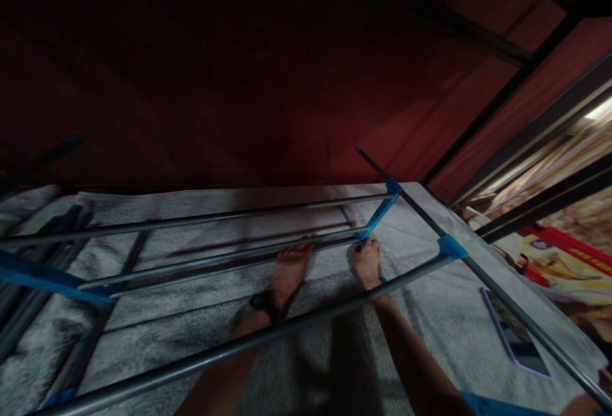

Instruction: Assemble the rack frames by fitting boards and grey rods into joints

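Note:
A frame of grey metal tubes is joined by blue plastic connectors. My left hand [291, 271], with a dark band on its wrist, has its fingers curled over the lower metal tube [248, 269] in the middle. To the right, my right hand [367, 263] is closed at that tube's end, against the lower end of a blue connector [380, 215]. The undersides of the fingers are hidden. A nearer metal tube [306, 320] passes above both forearms and meets another blue connector [452, 247].
Grey fleecy fabric [191, 314] lies beneath the frame. Dark loose tubes [43, 276] are at left. A phone [516, 333] lies at right, near a red and yellow package [564, 263]. A dark red cloth wall [215, 85] rises behind.

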A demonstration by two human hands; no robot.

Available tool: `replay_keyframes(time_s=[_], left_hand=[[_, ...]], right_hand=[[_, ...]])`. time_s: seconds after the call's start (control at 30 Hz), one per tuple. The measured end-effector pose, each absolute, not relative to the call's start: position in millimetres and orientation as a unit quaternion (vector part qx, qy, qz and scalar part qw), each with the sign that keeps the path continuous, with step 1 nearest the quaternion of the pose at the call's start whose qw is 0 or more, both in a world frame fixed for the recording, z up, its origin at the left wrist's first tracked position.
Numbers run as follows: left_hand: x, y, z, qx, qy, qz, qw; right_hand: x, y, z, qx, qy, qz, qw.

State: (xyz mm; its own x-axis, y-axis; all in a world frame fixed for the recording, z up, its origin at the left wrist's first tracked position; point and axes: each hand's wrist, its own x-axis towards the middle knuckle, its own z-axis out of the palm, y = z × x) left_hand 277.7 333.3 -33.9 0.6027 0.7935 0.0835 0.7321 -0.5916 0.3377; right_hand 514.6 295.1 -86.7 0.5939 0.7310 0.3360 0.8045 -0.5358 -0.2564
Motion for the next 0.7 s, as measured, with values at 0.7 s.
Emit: replay_keyframes(time_s=[0.7], left_hand=[[275.7,337.3,-39.0,0.889,0.419,0.121,0.141]], right_hand=[[510.1,293.6,-98.1,-0.860,-0.446,-0.136,0.209]])
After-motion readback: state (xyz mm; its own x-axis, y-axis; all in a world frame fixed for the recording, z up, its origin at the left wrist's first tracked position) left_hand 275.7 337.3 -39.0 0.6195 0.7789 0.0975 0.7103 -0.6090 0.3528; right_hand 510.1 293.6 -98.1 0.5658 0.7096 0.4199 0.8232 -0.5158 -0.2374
